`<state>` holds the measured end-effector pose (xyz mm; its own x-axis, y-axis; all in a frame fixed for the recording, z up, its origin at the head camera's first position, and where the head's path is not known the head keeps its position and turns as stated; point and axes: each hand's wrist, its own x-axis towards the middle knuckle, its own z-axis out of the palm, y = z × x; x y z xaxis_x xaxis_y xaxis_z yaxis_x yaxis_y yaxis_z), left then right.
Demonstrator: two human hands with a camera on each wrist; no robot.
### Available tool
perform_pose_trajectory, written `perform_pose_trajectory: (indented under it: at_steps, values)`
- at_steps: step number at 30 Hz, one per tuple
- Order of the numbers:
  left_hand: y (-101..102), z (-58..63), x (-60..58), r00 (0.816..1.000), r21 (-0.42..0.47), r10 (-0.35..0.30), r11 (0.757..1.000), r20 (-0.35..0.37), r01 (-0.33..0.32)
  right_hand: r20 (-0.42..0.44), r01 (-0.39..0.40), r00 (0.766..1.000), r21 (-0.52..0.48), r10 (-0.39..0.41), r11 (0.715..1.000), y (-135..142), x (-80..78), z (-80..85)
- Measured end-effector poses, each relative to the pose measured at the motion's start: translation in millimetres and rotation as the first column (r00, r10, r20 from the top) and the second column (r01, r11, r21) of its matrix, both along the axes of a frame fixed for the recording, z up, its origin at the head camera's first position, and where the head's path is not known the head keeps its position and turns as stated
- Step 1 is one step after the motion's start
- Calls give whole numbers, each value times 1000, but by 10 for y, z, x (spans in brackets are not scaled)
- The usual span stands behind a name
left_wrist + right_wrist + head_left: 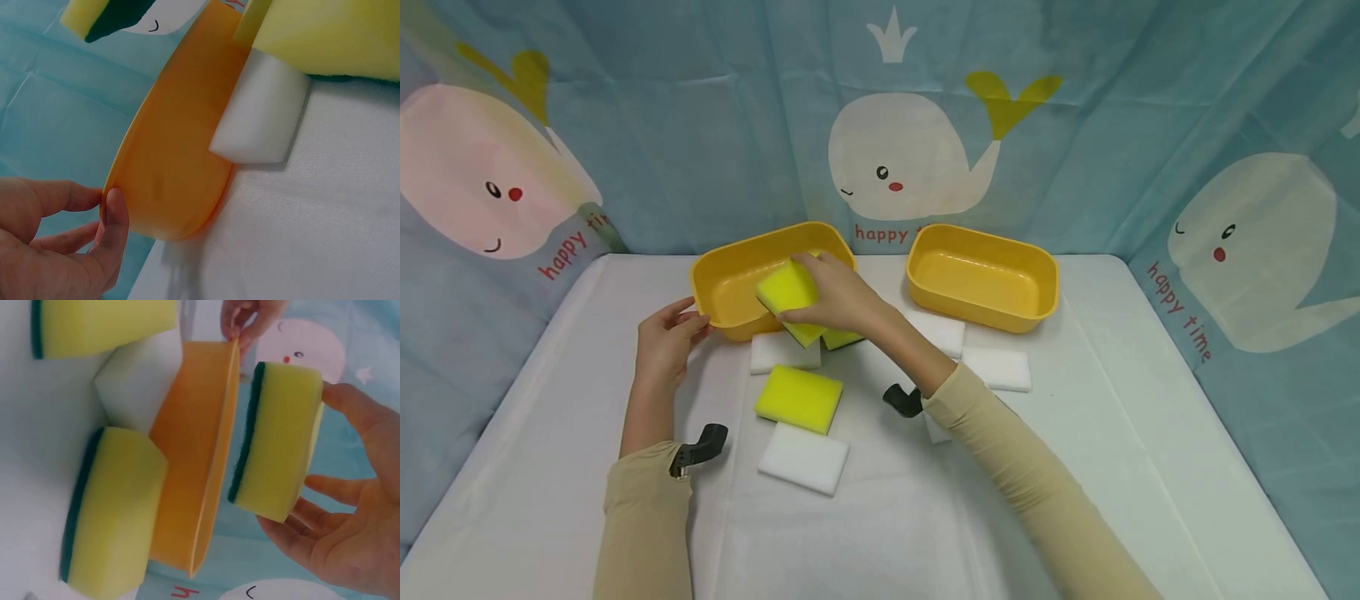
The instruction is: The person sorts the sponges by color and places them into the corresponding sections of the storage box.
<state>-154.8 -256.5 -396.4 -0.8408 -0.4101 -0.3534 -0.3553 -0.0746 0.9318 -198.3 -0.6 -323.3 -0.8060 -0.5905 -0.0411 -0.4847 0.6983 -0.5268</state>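
Observation:
My right hand (838, 296) grips a yellow sponge (281, 440) with a dark green scouring side, held above the front rim of the left yellow basin (730, 250). In the right wrist view its thumb and fingers hold opposite edges of the sponge. My left hand (69, 231) pinches the basin's rim at its left end between thumb and fingers. In front of the basin lie a white sponge (265, 112) and another yellow sponge (115, 512), which the right hand partly covers in the head view. Nearer to me lies a further yellow sponge (800, 398).
A second yellow basin (985, 279) stands at the back right. White sponges lie at the near middle (805, 458) and in front of the right basin (997, 369), one partly under my right forearm. A blue curtain with whales (910, 158) hangs behind the white-covered table (1075, 483).

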Motion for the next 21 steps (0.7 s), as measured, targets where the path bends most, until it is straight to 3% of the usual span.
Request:
perform_pose_trajectory:
  at_steps: [12, 21]
  values:
    - [-1, -16, -16, 1000, -22, -4, 1000, 15, 4, 3, 31, 1000, -13, -30, 999, -215, -121, 56]
    - [-7, -6, -14, 1000, -13, -6, 1000, 26, 6, -11, 60, 998, 7, -60, 998, -365, -209, -12]
